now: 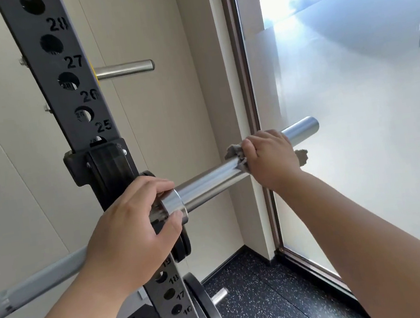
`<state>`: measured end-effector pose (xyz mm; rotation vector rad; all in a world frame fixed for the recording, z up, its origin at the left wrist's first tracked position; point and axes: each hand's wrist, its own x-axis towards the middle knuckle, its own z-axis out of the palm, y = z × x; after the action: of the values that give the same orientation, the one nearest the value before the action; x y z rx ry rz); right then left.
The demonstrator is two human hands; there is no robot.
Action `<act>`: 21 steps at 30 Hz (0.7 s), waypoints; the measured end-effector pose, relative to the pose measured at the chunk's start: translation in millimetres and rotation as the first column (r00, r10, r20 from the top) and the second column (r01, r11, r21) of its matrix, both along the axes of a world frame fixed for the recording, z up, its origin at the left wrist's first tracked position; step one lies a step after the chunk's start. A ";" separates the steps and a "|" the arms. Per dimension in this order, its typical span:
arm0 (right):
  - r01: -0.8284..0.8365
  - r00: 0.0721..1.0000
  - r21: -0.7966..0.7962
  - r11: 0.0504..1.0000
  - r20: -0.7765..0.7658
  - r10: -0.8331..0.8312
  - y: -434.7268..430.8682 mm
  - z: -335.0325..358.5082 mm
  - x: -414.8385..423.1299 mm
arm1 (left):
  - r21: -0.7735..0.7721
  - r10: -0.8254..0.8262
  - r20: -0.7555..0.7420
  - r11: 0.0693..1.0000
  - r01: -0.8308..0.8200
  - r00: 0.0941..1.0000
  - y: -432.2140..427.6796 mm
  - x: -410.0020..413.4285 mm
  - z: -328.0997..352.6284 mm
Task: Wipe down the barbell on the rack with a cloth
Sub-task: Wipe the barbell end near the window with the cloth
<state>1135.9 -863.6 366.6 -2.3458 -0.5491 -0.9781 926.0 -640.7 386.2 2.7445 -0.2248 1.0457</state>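
The barbell [212, 182] lies across the black numbered rack upright [82, 114], its chrome sleeve pointing right toward the window. My left hand [131, 222] grips the sleeve's collar beside the black hook [103, 167]. My right hand [270, 156] is wrapped around the sleeve near its outer end, holding a grey cloth [234, 153] against the metal. Bits of the cloth stick out on both sides of that hand. The grey shaft [36, 285] runs off to the lower left.
A chrome storage peg [125, 69] juts from the upright above. A black weight plate [207, 311] sits on a low peg near the speckled floor [262, 298]. A frosted glass window [357, 112] with a brown frame stands close on the right, a beige wall behind.
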 end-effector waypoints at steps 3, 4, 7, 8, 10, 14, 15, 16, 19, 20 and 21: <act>-0.110 0.989 -0.014 0.994 0.093 0.111 35.6 -8.2 -47.2 | -0.003 0.026 -0.013 1.000 -0.026 1.000 -0.7 0.2 0.3; -0.174 0.977 -0.019 0.984 0.119 0.175 47.2 -13.9 -64.1 | -0.003 0.039 -0.017 0.999 -0.039 0.999 -0.4 0.2 0.2; -0.294 0.935 -0.084 0.952 0.180 0.305 62.8 -25.3 -87.7 | -0.009 0.066 -0.033 0.998 -0.066 0.997 -0.8 -0.4 -0.9; -0.312 0.925 -0.131 0.941 0.186 0.332 59.1 -24.6 -83.8 | -0.008 0.068 -0.036 0.998 -0.068 0.997 -1.2 -0.8 -0.8; -0.306 0.923 -0.198 0.931 0.179 0.342 45.7 -19.9 -67.2 | -0.011 0.065 -0.041 0.998 -0.066 0.997 -1.2 -2.2 -0.8; -0.153 0.978 -0.064 0.986 0.131 0.160 21.6 -14.0 -32.4 | -0.020 0.033 -0.018 0.999 -0.033 0.999 0.7 -2.8 -0.3; -0.114 0.987 -0.024 0.993 0.108 0.115 21.8 -13.3 -30.3 | -0.024 0.018 -0.009 1.000 -0.018 1.000 0.7 -2.5 -0.2; -0.090 0.993 -0.002 0.996 0.083 0.090 25.5 -12.5 -32.3 | -0.025 0.002 0.003 1.000 -0.002 1.000 0.3 -1.9 0.3; -0.186 0.980 0.020 0.982 0.072 0.184 48.6 -13.4 -60.3 | -0.015 -0.040 0.026 0.999 0.041 0.999 0.5 0.1 0.0; -0.259 0.962 0.008 0.966 0.095 0.257 55.2 -17.5 -72.5 | -0.010 -0.046 0.028 0.999 0.046 0.999 1.1 0.2 -0.7; -0.332 0.935 -0.021 0.943 0.121 0.332 59.1 -22.5 -83.4 | -0.005 -0.046 0.028 0.999 0.046 0.999 1.5 0.2 -1.2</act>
<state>1052.5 -804.5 344.2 -2.1073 -0.9598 -0.9633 926.2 -639.2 385.0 2.7080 -0.2870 1.0715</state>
